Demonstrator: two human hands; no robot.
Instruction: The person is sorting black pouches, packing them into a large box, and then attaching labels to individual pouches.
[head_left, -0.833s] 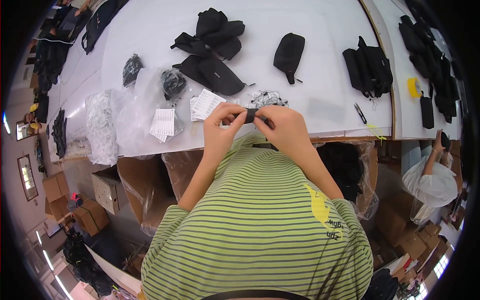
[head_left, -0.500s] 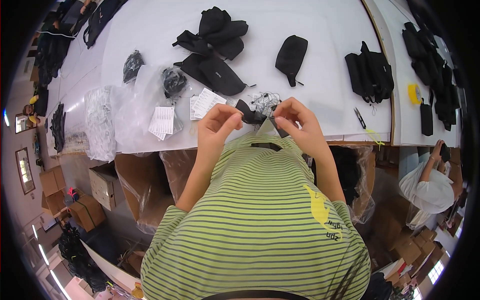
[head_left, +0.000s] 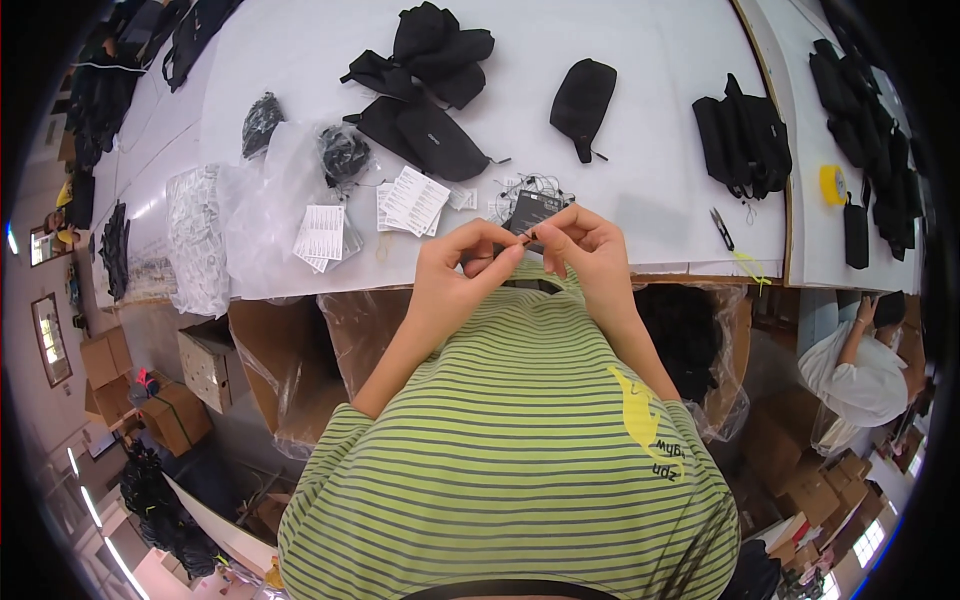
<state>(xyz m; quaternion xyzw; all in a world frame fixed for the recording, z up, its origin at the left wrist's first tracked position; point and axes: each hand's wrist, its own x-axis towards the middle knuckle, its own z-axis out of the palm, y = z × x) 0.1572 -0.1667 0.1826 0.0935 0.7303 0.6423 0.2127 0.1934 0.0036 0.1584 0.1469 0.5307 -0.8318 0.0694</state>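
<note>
Both hands have drawn together again at the near counter (head_left: 650, 215) edge: left hand (head_left: 462, 262) and right hand (head_left: 580, 245) pinch a small dark hang tag (head_left: 533, 212) between fingertips. Grip narrow; tag threading looks underway, versus the spread hands a moment earlier.

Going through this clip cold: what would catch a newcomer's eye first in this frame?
First, the two hands meeting at the near edge of the white table: the left hand and right hand pinch a small dark tag between their fingertips. Next, black pouches are scattered across the table's far side. White label sheets lie beside clear plastic bags on the left.
</note>
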